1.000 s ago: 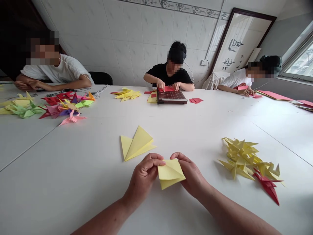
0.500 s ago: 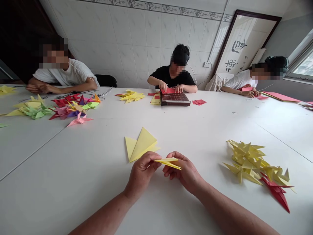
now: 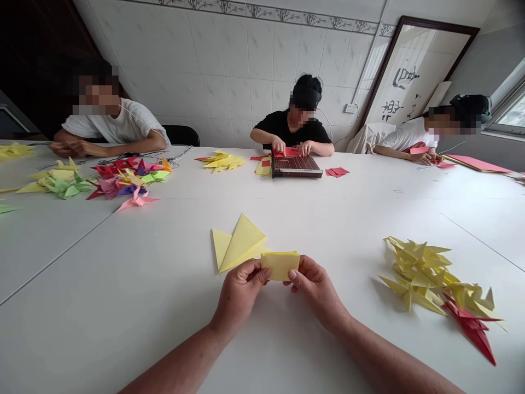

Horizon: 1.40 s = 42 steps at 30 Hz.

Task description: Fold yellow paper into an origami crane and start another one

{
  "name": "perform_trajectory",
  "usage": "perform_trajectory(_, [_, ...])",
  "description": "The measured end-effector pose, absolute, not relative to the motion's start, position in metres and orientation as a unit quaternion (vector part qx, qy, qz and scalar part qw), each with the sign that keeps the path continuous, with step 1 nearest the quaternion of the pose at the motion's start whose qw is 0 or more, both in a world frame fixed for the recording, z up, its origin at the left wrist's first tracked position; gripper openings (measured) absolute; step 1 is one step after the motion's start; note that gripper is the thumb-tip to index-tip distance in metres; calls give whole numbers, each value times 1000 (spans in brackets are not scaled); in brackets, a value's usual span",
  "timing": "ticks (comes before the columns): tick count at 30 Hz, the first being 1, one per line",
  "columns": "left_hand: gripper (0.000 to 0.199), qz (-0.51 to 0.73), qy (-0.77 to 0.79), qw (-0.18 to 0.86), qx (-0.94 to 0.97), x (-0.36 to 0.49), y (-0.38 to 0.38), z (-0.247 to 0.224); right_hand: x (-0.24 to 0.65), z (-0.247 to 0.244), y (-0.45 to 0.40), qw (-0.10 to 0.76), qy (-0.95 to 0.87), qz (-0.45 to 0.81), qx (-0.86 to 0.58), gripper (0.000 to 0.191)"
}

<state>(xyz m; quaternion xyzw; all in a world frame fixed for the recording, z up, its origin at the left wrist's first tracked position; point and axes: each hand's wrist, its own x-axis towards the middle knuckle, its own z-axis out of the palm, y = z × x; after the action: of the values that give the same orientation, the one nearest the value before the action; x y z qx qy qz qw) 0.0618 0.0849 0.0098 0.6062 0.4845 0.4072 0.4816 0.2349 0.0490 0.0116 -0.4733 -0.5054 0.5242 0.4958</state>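
A small folded yellow paper (image 3: 279,266) is held up between my two hands, its flat rectangular side facing me. My left hand (image 3: 241,287) pinches its left edge with thumb and fingers. At its right edge, my right hand (image 3: 315,284) grips it the same way, thumb on the near face. Just behind my left hand, folded yellow paper triangles (image 3: 241,241) lie overlapping on the white table (image 3: 123,306).
Yellow folded stars or birds (image 3: 422,268) are piled at the right, beside a red one (image 3: 473,325). Colourful folded papers (image 3: 131,178) lie back left. Across the table sit three people; the middle one works at a paper cutter (image 3: 297,165).
The folded yellow paper has been turned from edge-on to flat side facing me. My right hand has closed on its right edge. The view has shifted slightly.
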Motion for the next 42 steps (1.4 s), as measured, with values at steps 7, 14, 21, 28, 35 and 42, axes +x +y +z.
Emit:
perform_trajectory(7, [19,402,480,471,621,64,84,11,235,10,52,510,-475,501,-513,29])
perform_trajectory(14, [19,393,484,465,629,64,82,10,234,9,52,519,-459,496,-523,30])
perform_trajectory(21, [19,387,491,463,629,65,82,11,234,8,54,523,-455,498,-521,31])
perform_trajectory(28, [20,386,487,468,628,64,83,10,234,8,53,521,-450,503,-521,31])
perform_trajectory(35, [21,385,485,456,638,64,83,10,233,6,53,521,-449,502,-524,32])
perform_trajectory(42, [20,391,485,442,645,65,82,10,234,4,54,518,-449,501,-528,34])
